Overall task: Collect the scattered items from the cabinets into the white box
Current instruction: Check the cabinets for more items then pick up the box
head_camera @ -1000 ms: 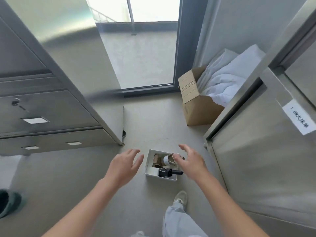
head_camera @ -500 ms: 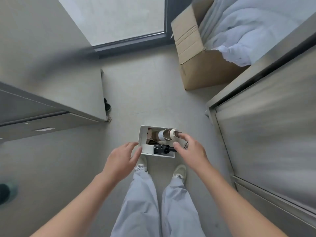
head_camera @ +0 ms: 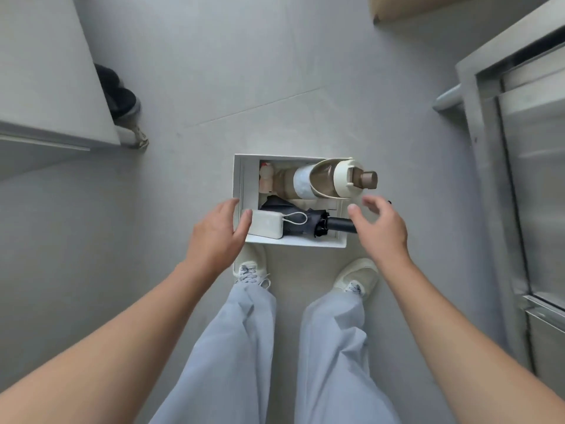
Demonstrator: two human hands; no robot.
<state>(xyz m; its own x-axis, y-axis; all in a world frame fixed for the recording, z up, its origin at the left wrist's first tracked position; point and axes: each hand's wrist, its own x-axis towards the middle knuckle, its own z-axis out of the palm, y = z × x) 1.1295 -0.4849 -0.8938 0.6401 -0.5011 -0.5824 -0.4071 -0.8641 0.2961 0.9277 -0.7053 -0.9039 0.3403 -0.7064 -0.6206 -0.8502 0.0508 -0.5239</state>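
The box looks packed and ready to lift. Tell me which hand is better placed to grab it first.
Left, probably. The left hand sits at the near-left corner of the white box, thumb across its rim. The right hand is open and blurred, its thumb by the umbrella handle.

Perhaps a storeroom: steel cabinets (head_camera: pixel 526 166), tiled floor (head_camera: pixel 244 87).

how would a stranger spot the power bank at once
Find the white box on the floor by the feet. In its near left corner lies the power bank, flat, white, with a looped cord, unlike the dark umbrella beside it.
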